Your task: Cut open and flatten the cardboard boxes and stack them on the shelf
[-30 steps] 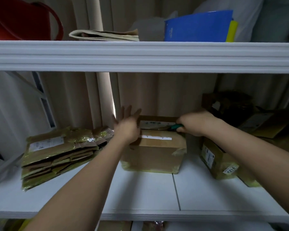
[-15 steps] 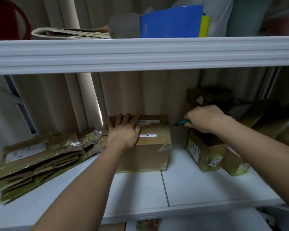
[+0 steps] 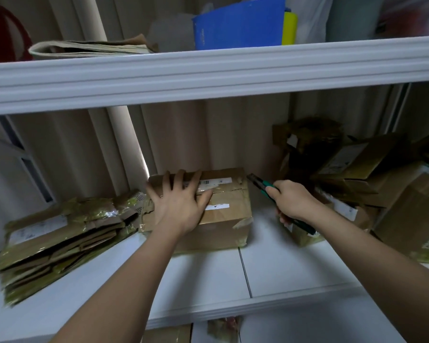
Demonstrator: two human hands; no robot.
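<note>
A taped brown cardboard box (image 3: 223,219) with white labels stands at the middle of the white shelf (image 3: 282,268). My left hand (image 3: 178,204) lies flat on the box's top left, fingers spread. My right hand (image 3: 292,201) grips a green-handled utility knife (image 3: 260,184) just right of the box, its dark tip close to the top right corner. A stack of flattened cardboard (image 3: 60,238) with green tape lies at the left of the shelf.
Several unflattened boxes (image 3: 386,194) pile up at the right of the shelf. The upper shelf (image 3: 208,73) overhangs close above, carrying folded newspaper (image 3: 89,48), a blue folder (image 3: 238,23) and bags. A curtain hangs behind.
My right hand drew the knife rightward off the box top to beyond its right corner. My left hand came down flat on the box. The view shifted right.
</note>
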